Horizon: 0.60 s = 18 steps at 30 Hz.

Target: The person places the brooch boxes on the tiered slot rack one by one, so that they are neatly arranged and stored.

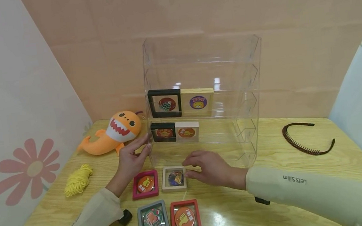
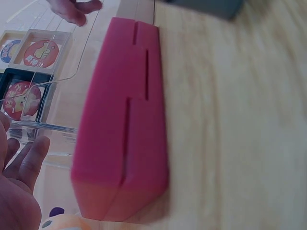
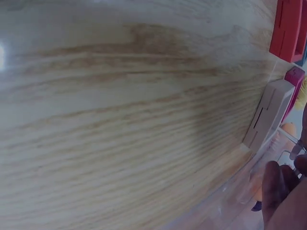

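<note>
A clear plastic tiered display rack [image 1: 204, 147] stands on the table. At its left side edge my left hand [image 1: 132, 161] grips the panel between thumb and fingers. Just in front of the rack lies a cream square frame [image 1: 165, 180] with a dark round badge. My right hand [image 1: 211, 169] hovers at that frame's right edge, fingers loosely bent and holding nothing. On the rack sit a black frame [image 1: 152, 114] and a yellow frame [image 1: 211, 100], and lower down another black frame [image 1: 164, 140] and a pale frame [image 1: 188, 139].
A magenta frame [image 1: 136, 195], a grey frame [image 1: 141, 224] and a red frame [image 1: 196, 214] lie near me. Left of the rack are an orange shark plush [image 1: 99, 143] and a yellow cord bundle [image 1: 78, 179]. A dark headband [image 1: 295, 144] lies at the right.
</note>
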Motion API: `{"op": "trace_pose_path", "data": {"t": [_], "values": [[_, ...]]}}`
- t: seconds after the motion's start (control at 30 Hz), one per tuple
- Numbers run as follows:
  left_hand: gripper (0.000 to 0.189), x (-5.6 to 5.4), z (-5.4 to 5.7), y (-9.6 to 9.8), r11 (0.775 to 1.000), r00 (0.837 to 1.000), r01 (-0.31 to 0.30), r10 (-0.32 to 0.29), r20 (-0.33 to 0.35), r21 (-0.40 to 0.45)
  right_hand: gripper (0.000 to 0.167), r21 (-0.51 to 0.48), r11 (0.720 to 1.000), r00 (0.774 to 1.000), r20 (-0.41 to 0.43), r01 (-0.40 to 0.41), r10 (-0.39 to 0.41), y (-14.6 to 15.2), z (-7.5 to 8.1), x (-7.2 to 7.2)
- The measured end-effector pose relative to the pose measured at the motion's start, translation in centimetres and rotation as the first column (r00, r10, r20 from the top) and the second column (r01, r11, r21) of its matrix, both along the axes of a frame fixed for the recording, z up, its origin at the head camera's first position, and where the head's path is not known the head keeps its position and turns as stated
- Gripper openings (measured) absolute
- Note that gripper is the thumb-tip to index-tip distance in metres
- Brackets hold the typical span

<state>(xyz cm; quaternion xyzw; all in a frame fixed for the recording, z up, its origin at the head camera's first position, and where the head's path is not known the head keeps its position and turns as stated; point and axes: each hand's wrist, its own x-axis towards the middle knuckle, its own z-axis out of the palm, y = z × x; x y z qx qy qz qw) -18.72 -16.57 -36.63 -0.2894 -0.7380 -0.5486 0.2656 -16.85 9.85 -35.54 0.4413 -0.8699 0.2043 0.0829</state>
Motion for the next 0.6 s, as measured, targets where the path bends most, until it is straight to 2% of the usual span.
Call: {"op": "trace_pose_path", "data": {"t": [0.27, 0.4, 0.6], "values": [[0.035, 0.0, 0.0, 0.0, 1.000, 1.000, -0.007, 0.007, 0.001, 0.000, 0.043, 0.170, 0.985, 0.994, 0.104, 0.009, -0.027, -0.7, -0.9, 0.3], [0.035, 0.0, 0.0, 0.0, 1.000, 1.000, -0.007, 0.007, 0.003, 0.002, 0.048, 0.202, 0.979, 0.990, 0.133, 0.010, -0.037, -1.0, -1.2, 0.4], [0.035, 0.0, 0.0, 0.0, 1.000, 1.000, 0.000, 0.000, 0.026, 0.011, 0.043, 0.202, 0.979, 0.988, 0.145, 0.017, -0.047, -1.1, -1.6, 0.4]]}}
